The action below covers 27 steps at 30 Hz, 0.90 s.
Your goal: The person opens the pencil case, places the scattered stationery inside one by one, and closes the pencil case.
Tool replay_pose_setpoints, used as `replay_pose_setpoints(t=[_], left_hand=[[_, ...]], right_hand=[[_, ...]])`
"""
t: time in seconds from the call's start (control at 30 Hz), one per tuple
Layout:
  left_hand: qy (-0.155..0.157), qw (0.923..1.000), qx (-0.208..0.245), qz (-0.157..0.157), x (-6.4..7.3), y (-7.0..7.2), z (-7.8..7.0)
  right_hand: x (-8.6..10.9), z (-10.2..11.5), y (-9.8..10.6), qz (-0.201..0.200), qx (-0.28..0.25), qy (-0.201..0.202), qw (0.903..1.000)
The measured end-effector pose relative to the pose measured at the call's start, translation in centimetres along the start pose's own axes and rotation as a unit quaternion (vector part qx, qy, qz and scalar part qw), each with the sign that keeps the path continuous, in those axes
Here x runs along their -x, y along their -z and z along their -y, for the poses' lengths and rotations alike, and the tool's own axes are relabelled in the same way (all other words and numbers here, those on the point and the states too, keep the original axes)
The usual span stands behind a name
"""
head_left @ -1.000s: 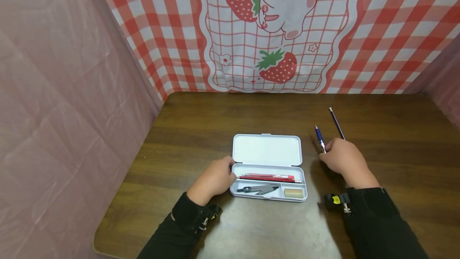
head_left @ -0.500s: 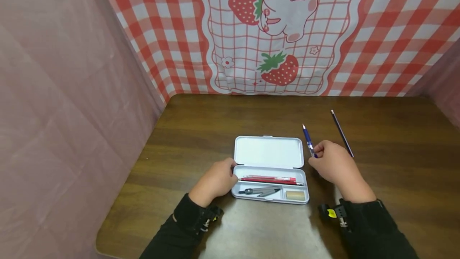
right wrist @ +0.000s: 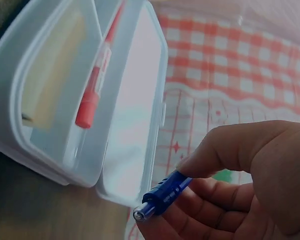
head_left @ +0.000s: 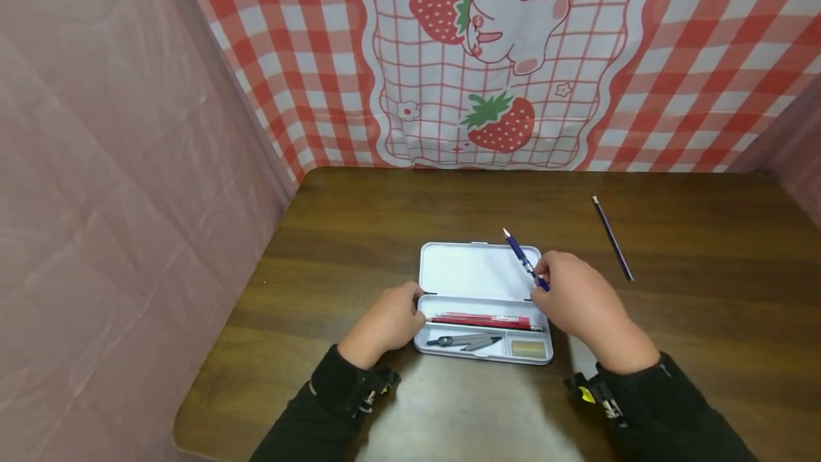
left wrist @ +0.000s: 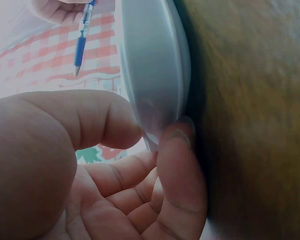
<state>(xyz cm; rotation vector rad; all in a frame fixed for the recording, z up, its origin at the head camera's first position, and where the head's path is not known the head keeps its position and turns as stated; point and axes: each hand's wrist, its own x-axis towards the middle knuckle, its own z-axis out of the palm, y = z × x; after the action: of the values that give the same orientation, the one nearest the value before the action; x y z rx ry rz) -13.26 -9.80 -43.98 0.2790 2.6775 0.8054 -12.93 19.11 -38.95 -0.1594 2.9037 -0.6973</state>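
An open white pencil case (head_left: 462, 269) lies on the table, its lid folded back. My left hand (head_left: 385, 323) grips the case's left end; in the left wrist view the thumb and fingers (left wrist: 177, 165) pinch its corner. Between thumb and fingers my right hand (head_left: 580, 301) holds a blue click pen (head_left: 518, 249) above the lid's right side, tip pointing away to the upper left. The right wrist view shows the pen's button end (right wrist: 165, 192) near the case. Inside the case are a red pen (right wrist: 92, 97) with a dark pencil beside it, a grey compass (head_left: 458, 340) and a beige eraser (head_left: 528, 348).
A dark pencil (head_left: 613, 239) with a pale end lies on the brown wooden table (head_left: 346, 234), right of the case. Behind the table hangs a red-and-white checked cloth (head_left: 308, 55); a pink cloth (head_left: 115, 198) hangs at the left.
My right hand has carried the blue pen left from beside the dark pencil to over the lid. The dark pencil stays on the table, and my left hand keeps its grip on the case.
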Motion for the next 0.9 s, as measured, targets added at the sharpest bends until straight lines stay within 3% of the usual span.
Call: replay_pose_setpoints(t=[0.4,0.7,0.9], left_hand=[[0.005,0.9999,0.008,0.008,0.1,0.0,-0.4],[0.004,0.9999,0.009,0.010,-0.2,-0.3,-0.2],[0.005,0.9999,0.005,0.010,-0.3,-0.3,0.0]], right_hand=[[0.1,2.5,-0.2,0.032,0.085,0.041,0.9950],[0.2,2.2,-0.9,0.037,0.176,0.140,0.9738],[0.0,2.0,-1.4,0.053,0.202,0.182,0.9609]])
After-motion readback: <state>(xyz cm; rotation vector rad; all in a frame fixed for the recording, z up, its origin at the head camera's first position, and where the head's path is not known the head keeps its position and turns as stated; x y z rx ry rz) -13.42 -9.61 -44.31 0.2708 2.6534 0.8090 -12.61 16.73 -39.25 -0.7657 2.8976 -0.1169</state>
